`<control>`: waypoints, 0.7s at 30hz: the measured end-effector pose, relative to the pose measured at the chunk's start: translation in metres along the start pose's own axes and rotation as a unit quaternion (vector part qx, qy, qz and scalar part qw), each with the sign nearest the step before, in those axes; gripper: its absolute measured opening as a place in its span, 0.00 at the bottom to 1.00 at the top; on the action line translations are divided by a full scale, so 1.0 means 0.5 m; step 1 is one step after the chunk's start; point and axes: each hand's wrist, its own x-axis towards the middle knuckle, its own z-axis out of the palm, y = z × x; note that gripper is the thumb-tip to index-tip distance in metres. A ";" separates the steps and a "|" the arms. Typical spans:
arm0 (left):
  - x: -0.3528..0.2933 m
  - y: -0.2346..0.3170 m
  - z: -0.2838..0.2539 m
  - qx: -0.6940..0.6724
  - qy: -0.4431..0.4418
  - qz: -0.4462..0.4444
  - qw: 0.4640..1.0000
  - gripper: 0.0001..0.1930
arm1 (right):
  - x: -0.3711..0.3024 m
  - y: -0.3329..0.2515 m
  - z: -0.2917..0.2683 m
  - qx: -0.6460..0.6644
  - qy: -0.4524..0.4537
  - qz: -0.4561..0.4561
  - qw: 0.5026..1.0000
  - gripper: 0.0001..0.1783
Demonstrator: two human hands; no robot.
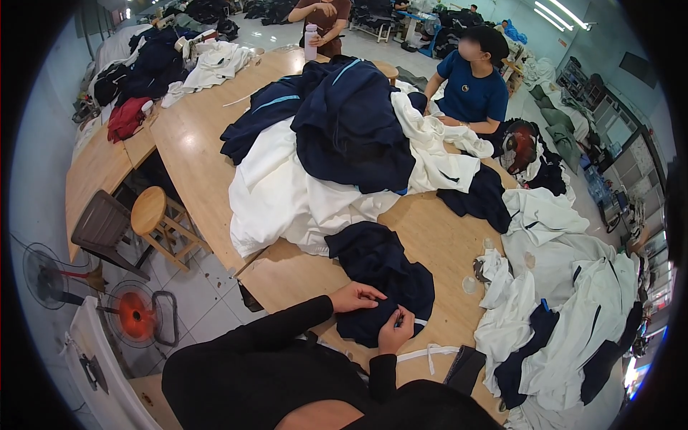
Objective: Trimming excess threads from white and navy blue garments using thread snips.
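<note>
Black sleeves come up from the lower edge and end in both hands on a crumpled navy garment (383,276) lying on the wooden worktop (437,236) near its front edge. Left hand (356,297) lies on the cloth at its 8 o'clock side with fingers curled, pressing a fold; whether it actually grips the fabric I cannot tell. Right hand (396,330) is at the garment's 6 o'clock hem, thumb and fingertips pinched shut on the fabric edge. Just at 4 o'clock of that hand a white strap (430,352) trails over the worktop, and beside it a dark flat phone-like object (464,369) rests at the edge. At 12 o'clock of the garment rises a big heap of white and navy clothing (337,150). At 3 o'clock a spread of white garments with navy trim (566,308) runs along the worktop. Far across at 1 o'clock a person in a blue shirt (473,89) stands at the heap. At 9 o'clock, off the worktop, a round wooden stool (150,211) stands on the tiled floor, with a red-centred floor fan (132,314) below it.
</note>
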 end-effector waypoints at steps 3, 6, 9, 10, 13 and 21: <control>0.001 0.001 0.004 0.002 -0.002 0.007 1.000 0.18 | -0.001 0.004 -0.003 -0.001 0.002 0.001 1.000 0.07; 0.001 -0.004 0.000 0.003 0.001 0.011 1.000 0.18 | -0.001 0.004 0.000 -0.005 -0.005 0.007 1.000 0.07; 0.001 -0.007 -0.003 0.002 0.000 0.001 1.000 0.18 | -0.002 0.002 0.000 0.002 -0.002 0.007 1.000 0.07; 0.002 -0.006 -0.004 0.005 -0.002 -0.007 1.000 0.19 | -0.002 0.002 -0.001 -0.001 -0.004 0.008 1.000 0.07; 0.002 -0.006 -0.002 0.001 -0.004 -0.002 1.000 0.19 | 0.000 0.005 0.000 -0.003 -0.001 0.005 1.000 0.07; 0.002 -0.002 0.000 0.009 -0.006 0.007 1.000 0.18 | -0.001 0.010 0.000 0.004 0.004 -0.001 1.000 0.07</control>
